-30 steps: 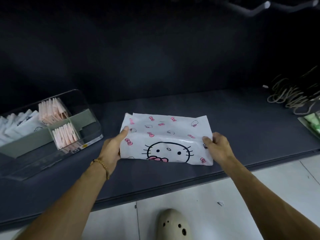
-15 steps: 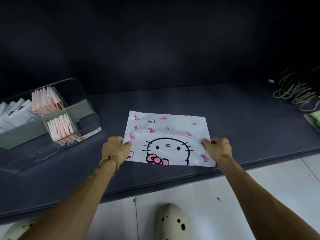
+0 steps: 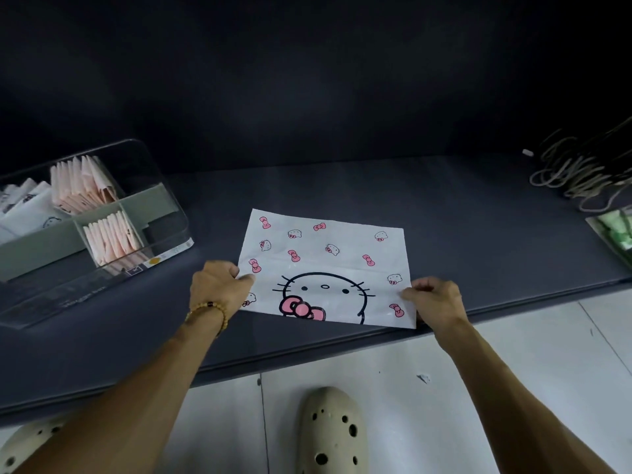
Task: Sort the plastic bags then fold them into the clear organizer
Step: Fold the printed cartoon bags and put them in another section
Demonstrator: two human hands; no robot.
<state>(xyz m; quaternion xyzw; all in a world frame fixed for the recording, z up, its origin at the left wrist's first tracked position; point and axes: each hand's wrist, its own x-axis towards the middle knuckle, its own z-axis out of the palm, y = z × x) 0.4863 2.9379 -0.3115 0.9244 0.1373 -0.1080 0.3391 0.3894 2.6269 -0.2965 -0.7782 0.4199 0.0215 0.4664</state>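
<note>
1. white cat-print plastic bag [image 3: 325, 265] lies flat on the dark desk [image 3: 461, 234], near its front edge, right of the clear organizer [image 3: 164, 206] and well apart from it.
2. left hand [image 3: 219, 289] pinches the bag's left edge; right hand [image 3: 434, 297] pinches the right edge near the front corner. both have fingers curled on the plastic.
3. step in hand, as i read it: flattening the bag before the next fold. keep both edges taut, line up the corners, press the crease along the existing fold line across the middle.
4. fold narrow enough to stand upright like the pink folded bags [image 3: 113, 237] already in the organizer.
5. hard to tell: how many layers the bag has. organizer's left end is cut off; white bags [image 3: 30, 206] there only partly seen. tangle of cords [image 3: 578, 172] and a green item [image 3: 615, 227] at right are clipped, unclear.
</note>
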